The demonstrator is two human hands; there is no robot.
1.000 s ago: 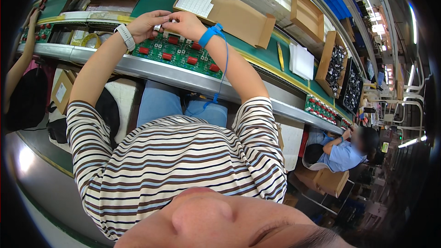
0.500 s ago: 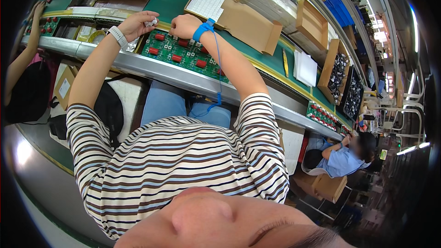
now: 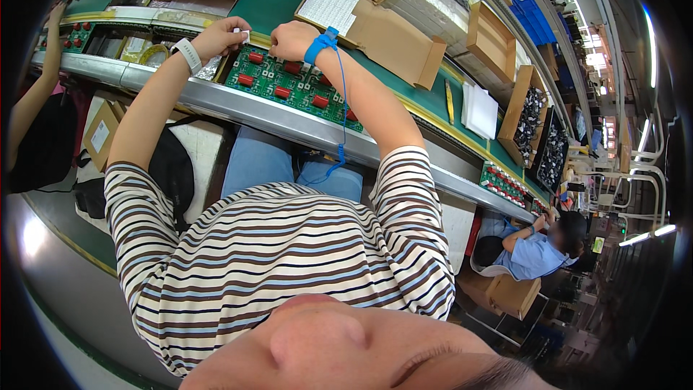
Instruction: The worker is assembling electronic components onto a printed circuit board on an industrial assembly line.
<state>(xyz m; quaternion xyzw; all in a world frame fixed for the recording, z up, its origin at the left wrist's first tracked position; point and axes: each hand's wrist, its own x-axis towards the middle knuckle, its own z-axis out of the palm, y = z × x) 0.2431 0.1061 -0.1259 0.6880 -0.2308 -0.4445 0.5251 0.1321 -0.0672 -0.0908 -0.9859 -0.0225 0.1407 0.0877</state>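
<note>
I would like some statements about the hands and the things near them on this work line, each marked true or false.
1. The right hand wears a blue wrist strap with a coiled blue cord. True.
2. The left hand is resting flat on the cardboard box. False: it is raised over the green circuit board and pinches a small white part in its fingertips.
3. The circuit board carries red components. True.
4. The left wrist is bare. False: it wears a white watch.
5. The cardboard box lies beyond the hands on the green belt, with a white printed sheet on it. True.
</note>
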